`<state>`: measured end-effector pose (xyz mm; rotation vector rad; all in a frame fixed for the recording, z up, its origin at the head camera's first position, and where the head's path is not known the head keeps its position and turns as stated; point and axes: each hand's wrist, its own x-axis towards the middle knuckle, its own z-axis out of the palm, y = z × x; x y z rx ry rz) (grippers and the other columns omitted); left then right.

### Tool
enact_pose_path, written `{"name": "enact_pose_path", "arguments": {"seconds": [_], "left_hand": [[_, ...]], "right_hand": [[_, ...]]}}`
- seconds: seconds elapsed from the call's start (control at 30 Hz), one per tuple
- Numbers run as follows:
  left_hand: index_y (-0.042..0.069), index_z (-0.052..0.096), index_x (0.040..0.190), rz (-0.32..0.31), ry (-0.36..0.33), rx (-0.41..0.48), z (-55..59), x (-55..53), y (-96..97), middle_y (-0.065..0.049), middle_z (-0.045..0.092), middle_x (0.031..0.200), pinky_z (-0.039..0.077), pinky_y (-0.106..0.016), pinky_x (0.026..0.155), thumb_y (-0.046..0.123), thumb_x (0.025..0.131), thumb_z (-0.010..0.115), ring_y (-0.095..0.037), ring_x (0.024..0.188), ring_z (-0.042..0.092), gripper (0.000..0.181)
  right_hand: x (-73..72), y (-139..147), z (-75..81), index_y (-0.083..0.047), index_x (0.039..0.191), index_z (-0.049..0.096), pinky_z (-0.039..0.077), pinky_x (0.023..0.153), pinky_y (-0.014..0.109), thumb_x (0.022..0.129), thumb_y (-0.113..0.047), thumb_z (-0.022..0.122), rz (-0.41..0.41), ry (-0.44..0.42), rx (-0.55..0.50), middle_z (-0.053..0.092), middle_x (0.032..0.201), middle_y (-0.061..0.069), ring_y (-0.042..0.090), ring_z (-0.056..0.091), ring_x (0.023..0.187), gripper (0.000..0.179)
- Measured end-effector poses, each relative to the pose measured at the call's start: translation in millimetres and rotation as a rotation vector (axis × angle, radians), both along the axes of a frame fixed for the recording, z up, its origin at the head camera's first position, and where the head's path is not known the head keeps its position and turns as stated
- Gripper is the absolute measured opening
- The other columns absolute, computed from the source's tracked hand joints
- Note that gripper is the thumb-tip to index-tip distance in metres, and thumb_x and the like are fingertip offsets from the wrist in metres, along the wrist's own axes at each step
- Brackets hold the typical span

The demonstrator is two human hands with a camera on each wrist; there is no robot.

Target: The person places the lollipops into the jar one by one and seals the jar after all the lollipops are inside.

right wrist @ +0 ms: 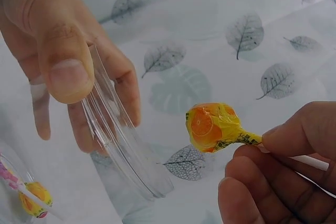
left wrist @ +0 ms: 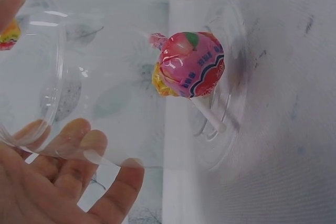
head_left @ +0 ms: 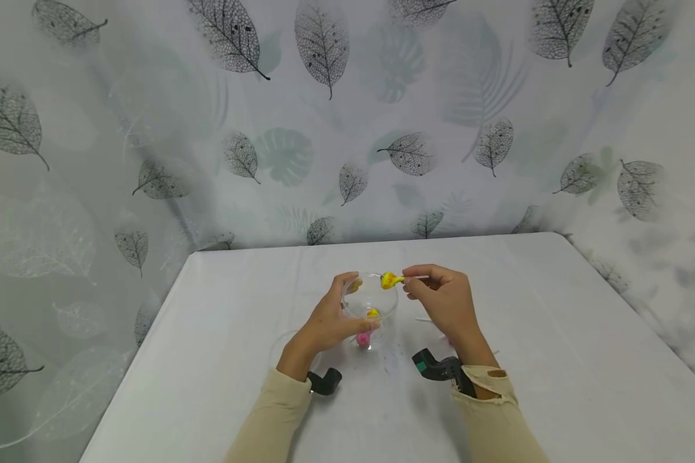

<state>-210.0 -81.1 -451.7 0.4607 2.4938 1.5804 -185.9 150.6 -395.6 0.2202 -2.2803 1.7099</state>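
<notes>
While the person's left hand (head_left: 331, 316) is wrapped around the clear jar (left wrist: 118, 66), the right hand (head_left: 443, 299) pinches a yellow lollipop (right wrist: 211, 128) by its stick (right wrist: 310, 161), just outside the jar's mouth. Inside the jar, toward its base, are a pink lollipop (left wrist: 193, 65) and a second yellow lollipop (left wrist: 161, 83); beneath the jar is a white table (head_left: 220, 360).
</notes>
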Motion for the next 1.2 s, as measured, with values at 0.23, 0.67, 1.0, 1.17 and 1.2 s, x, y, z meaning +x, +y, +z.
{"name": "enact_pose_path", "arguments": {"seconds": [0.23,0.67,1.0,1.17,1.2], "left_hand": [[0.028,0.029,0.159,0.001,-0.001,0.008,-0.5,0.5,-0.5,-0.001,0.044,0.161,0.04,-0.062,0.114,0.04,0.079,0.092,-0.037,0.144,0.044,0.103],[0.028,0.029,0.159,0.016,-0.021,-0.003,0.8,3.3,-0.6,-0.002,0.042,0.162,0.044,-0.063,0.11,0.042,0.079,0.091,-0.037,0.14,0.048,0.103],[0.029,0.031,0.158,0.018,-0.025,0.013,-5.4,8.2,-0.7,0.0,0.046,0.159,0.041,-0.064,0.112,0.041,0.078,0.092,-0.035,0.143,0.046,0.101],[0.026,0.03,0.158,-0.006,0.022,0.018,-4.1,6.6,-2.7,-0.002,0.046,0.16,0.039,-0.063,0.115,0.039,0.08,0.091,-0.035,0.145,0.044,0.1],[0.024,0.029,0.159,-0.013,0.034,0.019,-2.9,5.8,-3.3,-0.003,0.046,0.16,0.038,-0.063,0.115,0.039,0.081,0.091,-0.036,0.146,0.044,0.1]], "right_hand": [[2.4,-3.0,2.7,-0.002,0.106,0.079,0.062,0.074,0.031,0.096,-0.008,0.069,0.019,0.003,0.008,0.078,0.101,0.018,0.024,0.074,0.081,0.015],[7.7,-13.1,0.1,-0.004,0.104,0.08,0.054,0.06,0.027,0.096,-0.006,0.068,0.04,0.036,0.086,0.079,0.095,0.014,0.018,0.073,0.078,0.015],[11.1,-17.5,-9.7,-0.007,0.1,0.081,0.057,0.063,0.027,0.094,-0.006,0.07,0.028,0.063,0.153,0.08,0.095,0.008,0.014,0.071,0.074,0.013],[8.8,-20.5,-10.3,-0.01,0.099,0.082,0.054,0.058,0.027,0.093,-0.006,0.071,0.03,0.067,0.163,0.08,0.093,0.006,0.014,0.071,0.074,0.013],[7.9,-21.4,-9.6,-0.01,0.099,0.082,0.053,0.058,0.027,0.093,-0.006,0.071,0.033,0.071,0.162,0.08,0.093,0.006,0.013,0.07,0.074,0.013]]}}
